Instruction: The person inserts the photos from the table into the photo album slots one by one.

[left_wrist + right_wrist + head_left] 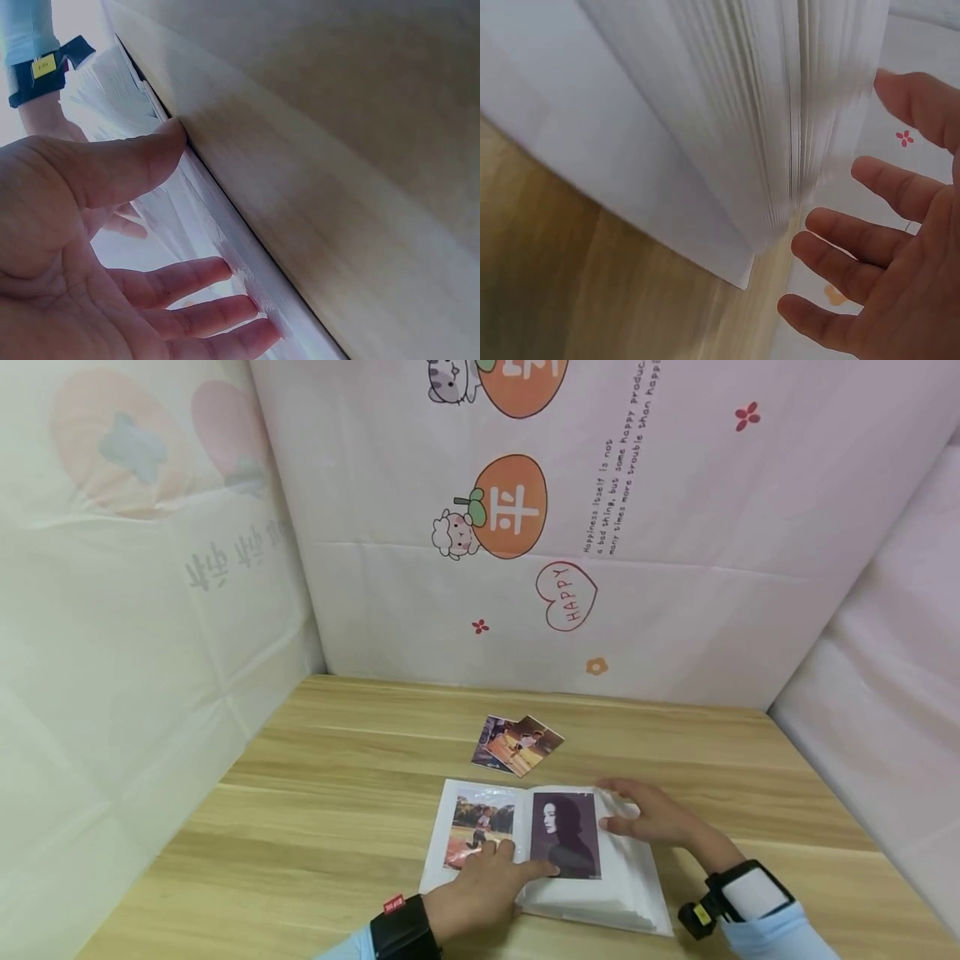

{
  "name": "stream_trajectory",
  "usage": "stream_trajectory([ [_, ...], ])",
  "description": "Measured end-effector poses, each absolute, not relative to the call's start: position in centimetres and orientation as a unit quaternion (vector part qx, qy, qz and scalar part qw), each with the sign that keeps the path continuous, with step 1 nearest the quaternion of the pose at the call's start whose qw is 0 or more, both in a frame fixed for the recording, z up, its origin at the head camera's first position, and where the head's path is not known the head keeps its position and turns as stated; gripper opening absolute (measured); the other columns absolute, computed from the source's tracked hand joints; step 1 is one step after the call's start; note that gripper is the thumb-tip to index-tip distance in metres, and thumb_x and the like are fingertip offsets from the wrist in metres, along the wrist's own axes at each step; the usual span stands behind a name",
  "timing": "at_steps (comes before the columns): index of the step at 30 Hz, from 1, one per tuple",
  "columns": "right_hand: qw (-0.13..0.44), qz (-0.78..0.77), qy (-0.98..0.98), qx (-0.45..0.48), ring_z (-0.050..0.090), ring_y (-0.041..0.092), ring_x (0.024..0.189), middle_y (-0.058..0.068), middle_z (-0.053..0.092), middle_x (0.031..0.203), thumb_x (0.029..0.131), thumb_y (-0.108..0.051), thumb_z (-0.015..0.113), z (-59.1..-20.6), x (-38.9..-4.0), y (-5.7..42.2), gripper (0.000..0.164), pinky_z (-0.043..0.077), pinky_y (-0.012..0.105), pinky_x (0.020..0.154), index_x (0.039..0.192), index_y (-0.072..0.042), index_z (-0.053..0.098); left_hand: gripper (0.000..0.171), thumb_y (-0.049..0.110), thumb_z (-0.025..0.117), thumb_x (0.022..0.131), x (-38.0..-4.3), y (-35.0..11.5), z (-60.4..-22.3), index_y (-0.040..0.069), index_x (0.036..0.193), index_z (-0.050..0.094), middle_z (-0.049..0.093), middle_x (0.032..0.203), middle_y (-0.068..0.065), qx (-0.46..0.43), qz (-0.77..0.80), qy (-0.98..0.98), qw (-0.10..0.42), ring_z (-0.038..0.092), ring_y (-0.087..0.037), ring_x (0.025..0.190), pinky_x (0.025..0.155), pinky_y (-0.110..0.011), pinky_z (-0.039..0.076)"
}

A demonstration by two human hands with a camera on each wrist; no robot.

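A white photo album (630, 868) lies spread on the table. Its left page carries a colour photo of a running figure (471, 827); a dark portrait photo (566, 839) is on the right page. My left hand (480, 887) rests across the lower middle, thumb on the portrait's bottom edge and fingers over the running photo. At the upper right of the right page is my right hand (651, 814), its thumb by the portrait's side. In the right wrist view, the fingers of my right hand (885, 240) are spread beside the fanned page edges (780, 112).
Two overlapping loose photos, the upper one brownish (527, 745), lie behind the album on the wooden table (300, 827). Printed white cloth (405, 602) hangs along the back, with more cloth at both sides. Each wrist wears a black band.
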State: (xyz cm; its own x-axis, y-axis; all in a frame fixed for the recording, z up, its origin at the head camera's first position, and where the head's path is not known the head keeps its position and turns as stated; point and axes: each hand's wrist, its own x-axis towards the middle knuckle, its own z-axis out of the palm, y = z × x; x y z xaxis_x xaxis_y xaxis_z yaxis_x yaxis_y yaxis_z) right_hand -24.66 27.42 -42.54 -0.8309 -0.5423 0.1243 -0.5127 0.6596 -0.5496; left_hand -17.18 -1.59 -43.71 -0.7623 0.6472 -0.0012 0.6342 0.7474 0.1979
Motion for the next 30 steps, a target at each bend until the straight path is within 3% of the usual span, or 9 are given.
stream_trajectory([
  [7,0.039,-0.265,0.924,-0.273,0.046,0.047,0.112,0.028,0.045,0.13,0.077,-0.042,0.071,-42.0,-23.0,27.8,0.08,0.037,0.06,0.087,0.135,0.004,0.041,0.069,0.013,0.076,0.071,-17.2,-1.7,-43.5,0.044,0.127,0.051,0.051,0.098,-0.01,0.35,0.094,0.932,0.036,0.048,-0.023,0.081,0.057,-0.029,0.04],
  [11,0.066,-0.267,0.922,-0.273,0.047,0.047,0.109,0.029,0.048,0.126,0.076,-0.04,0.073,-42.2,-22.4,28.0,0.076,0.038,0.06,0.085,0.131,0.005,0.045,0.068,0.012,0.076,0.071,-17.0,-1.7,-43.5,0.043,0.127,0.052,0.052,0.099,-0.01,0.35,0.105,0.93,0.037,0.048,-0.022,0.081,0.058,-0.029,0.04],
  [30,0.022,-0.223,0.926,-0.303,0.051,0.04,0.098,0.025,0.052,0.109,0.064,-0.029,0.08,-43.5,-22.6,27.4,0.072,0.041,0.055,0.082,0.119,0.01,0.055,0.068,0.012,0.077,0.069,-17.2,-1.5,-43.4,0.041,0.126,0.053,0.054,0.098,-0.01,0.346,0.114,0.93,0.043,0.05,-0.023,0.08,0.059,-0.03,0.041],
])
